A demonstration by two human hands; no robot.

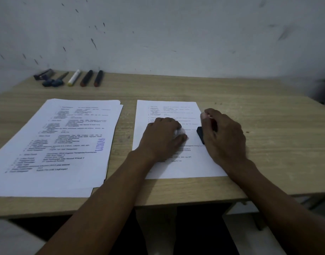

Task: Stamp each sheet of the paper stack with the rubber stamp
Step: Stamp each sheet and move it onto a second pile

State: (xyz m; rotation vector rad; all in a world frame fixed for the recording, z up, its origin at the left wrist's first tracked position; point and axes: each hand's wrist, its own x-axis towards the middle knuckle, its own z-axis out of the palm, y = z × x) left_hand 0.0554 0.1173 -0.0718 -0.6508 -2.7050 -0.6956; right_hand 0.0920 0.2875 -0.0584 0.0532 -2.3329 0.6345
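The right hand point(223, 137) is wrapped around a dark rubber stamp point(200, 135), fingers curled over the top so only the lower black block shows beneath the palm. The stamp stands at the right edge of a single printed sheet point(173, 109); whether its face is pressed onto the paper or just above it cannot be told. The left hand point(162, 137) lies palm down on the middle of that same sheet, fingers bent and spread a little, gripping nothing, only resting on the paper. Its fingertips are blurred.

That sheet lies square to the front edge of a pale wooden table point(259, 115). To its left, a small gap away, sits a paper stack point(62, 144), fanned slightly so several edges show along its right side. The top page there carries a bluish stamped word, "LUNAS", running sideways near its right margin.

Far back on the left, close to the wall point(176, 34), a row of markers point(86, 78) lies on the tabletop: a white one with a yellow end, two dark ones, and some smaller dark items beside them, too dim to tell apart.
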